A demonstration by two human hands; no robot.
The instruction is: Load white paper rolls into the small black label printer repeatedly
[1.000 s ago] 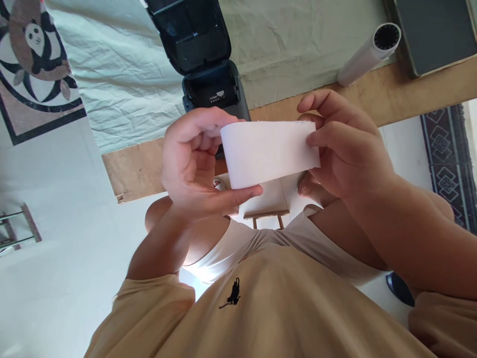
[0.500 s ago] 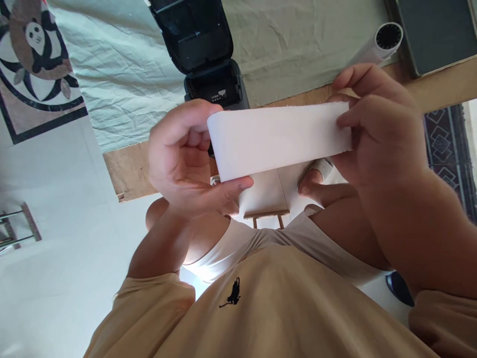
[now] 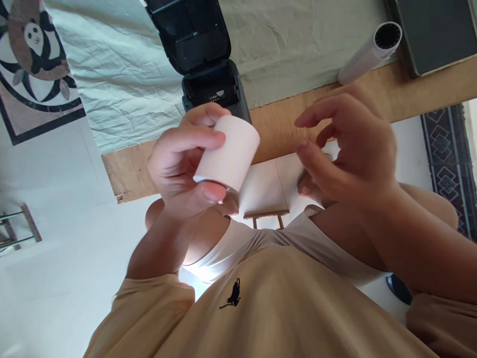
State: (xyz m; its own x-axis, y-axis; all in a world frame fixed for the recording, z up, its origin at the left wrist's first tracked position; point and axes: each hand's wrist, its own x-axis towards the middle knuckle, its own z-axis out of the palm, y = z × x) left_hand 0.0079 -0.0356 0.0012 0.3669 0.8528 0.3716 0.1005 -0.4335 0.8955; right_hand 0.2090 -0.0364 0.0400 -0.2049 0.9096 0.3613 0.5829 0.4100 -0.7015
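Observation:
My left hand [image 3: 182, 164] is closed round a small white paper roll [image 3: 233, 149], fingers over its top side and thumb at its lower end. The roll is tilted and held above the near edge of the table. To its right, my right hand [image 3: 350, 144] is apart from the roll, fingers curved and spread, with nothing between them. Just beyond the roll stands a black printer [image 3: 212, 89] with its lid [image 3: 197, 40] raised; part of its front is hidden behind my left hand and the roll.
A white cylinder [image 3: 357, 59] with a dark round end stands at the table's right, beside a dark flat tray-like object [image 3: 439, 35]. A pale green cloth [image 3: 283, 49] covers the table behind its bare wooden edge [image 3: 276, 129]. A panda mat [image 3: 37, 64] lies at far left.
My right hand has let go of the paper strip and moved slightly left, its fingers parting. The strip, pulled out before, is now wound back on the roll in my left hand.

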